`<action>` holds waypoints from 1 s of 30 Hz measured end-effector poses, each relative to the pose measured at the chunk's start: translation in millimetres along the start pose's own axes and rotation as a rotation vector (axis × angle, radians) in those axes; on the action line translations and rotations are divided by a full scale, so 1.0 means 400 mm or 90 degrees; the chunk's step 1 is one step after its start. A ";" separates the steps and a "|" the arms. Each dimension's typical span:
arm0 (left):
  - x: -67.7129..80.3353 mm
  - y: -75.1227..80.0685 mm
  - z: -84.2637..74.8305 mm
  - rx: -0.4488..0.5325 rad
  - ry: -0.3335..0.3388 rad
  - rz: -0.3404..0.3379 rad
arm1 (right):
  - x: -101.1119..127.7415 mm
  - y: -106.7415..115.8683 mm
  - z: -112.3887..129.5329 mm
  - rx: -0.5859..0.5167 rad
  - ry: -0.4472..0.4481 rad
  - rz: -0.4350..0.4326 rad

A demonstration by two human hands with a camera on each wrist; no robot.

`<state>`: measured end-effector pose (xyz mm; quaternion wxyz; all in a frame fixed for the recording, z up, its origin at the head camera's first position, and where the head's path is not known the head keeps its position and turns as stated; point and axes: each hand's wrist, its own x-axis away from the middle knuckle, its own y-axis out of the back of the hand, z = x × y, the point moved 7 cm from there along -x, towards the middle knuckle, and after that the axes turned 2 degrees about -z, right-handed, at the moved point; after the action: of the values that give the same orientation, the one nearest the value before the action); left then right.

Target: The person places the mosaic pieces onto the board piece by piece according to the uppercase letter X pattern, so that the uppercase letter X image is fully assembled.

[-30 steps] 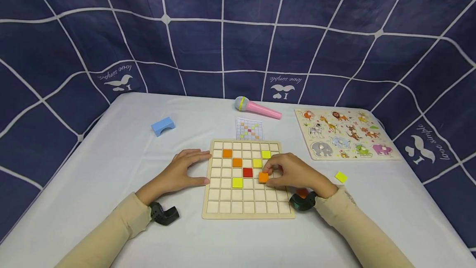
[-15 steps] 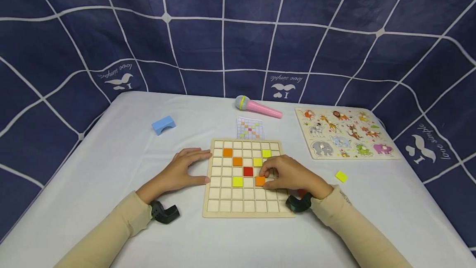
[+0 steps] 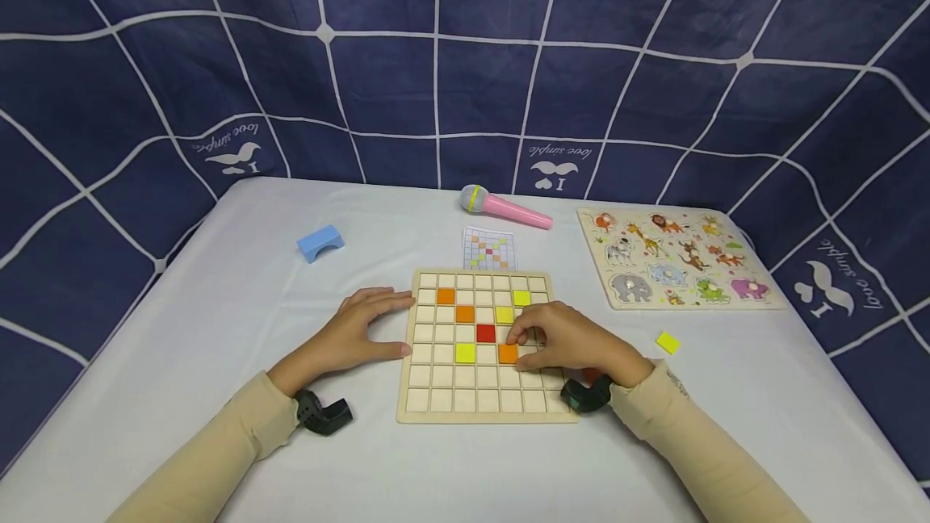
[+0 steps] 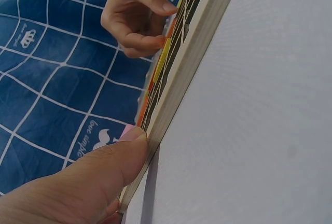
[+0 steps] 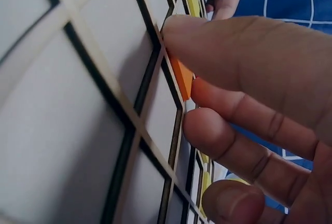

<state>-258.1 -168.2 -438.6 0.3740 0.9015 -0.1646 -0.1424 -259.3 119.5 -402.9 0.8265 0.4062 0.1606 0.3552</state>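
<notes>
Six tiles sit in the grid board [image 3: 485,418]; the right hand [image 3: 574,341] pinches the orange tile [image 3: 508,353] into its cell, the left hand [image 3: 349,337] rests relaxed at the board edge; one yellow tile [image 3: 667,342] remains on the bench [image 3: 218,305]

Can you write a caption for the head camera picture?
Right hand presses an orange tile into the grid board while left hand steadies it.

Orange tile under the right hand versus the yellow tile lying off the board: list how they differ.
The orange tile sits in a cell of the wooden grid board; the yellow tile lies loose on the white table, right of the board. The right hand pinches the orange tile; nothing touches the yellow one. Colours differ: orange against yellow. Both are small, flat squares.
</notes>
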 end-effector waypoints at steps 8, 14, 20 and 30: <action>-0.001 -0.003 -0.001 0.001 0.008 0.000 | 0.036 0.017 -0.033 -0.045 0.010 -0.023; -0.001 -0.003 0.000 0.001 0.010 0.001 | 0.074 0.038 -0.063 -0.088 -0.010 -0.053; -0.003 -0.005 0.000 0.002 0.010 0.000 | 0.119 0.061 -0.096 -0.106 -0.030 -0.086; -0.002 -0.002 -0.001 0.000 0.005 0.008 | 0.179 0.091 -0.138 -0.124 -0.034 -0.103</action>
<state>-258.5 -167.0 -438.8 0.3758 0.9009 -0.1685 -0.1367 -256.7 216.9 -406.7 0.8920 0.3190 0.1353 0.2903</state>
